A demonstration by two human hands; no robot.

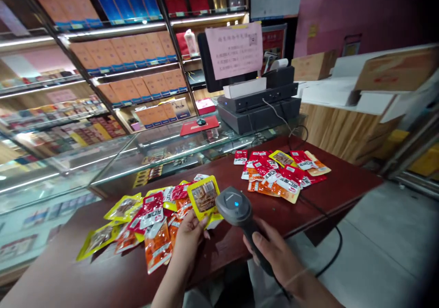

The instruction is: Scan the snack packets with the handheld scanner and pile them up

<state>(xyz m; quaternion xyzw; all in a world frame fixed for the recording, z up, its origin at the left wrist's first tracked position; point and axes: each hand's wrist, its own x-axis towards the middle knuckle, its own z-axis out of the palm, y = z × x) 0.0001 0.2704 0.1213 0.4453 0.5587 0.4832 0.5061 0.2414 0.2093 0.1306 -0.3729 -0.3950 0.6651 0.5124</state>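
Note:
My left hand (188,239) pinches a yellow snack packet (204,197) and holds it upright above the dark red table (343,184). My right hand (274,253) grips the handle of a grey barcode scanner (235,205), whose head sits just right of the packet and almost touches it. A cable (334,253) runs from the scanner off the table's right side. Below and left of the held packet lies a pile of yellow, red and orange packets (147,225). A second pile of mostly red packets (281,171) lies farther right on the table.
A black till with a screen and a pink paper notice (255,84) stands behind the table on a glass counter (164,152). Shelves of boxed goods (130,52) fill the back left. Cardboard boxes (398,70) rest on a wooden counter at right.

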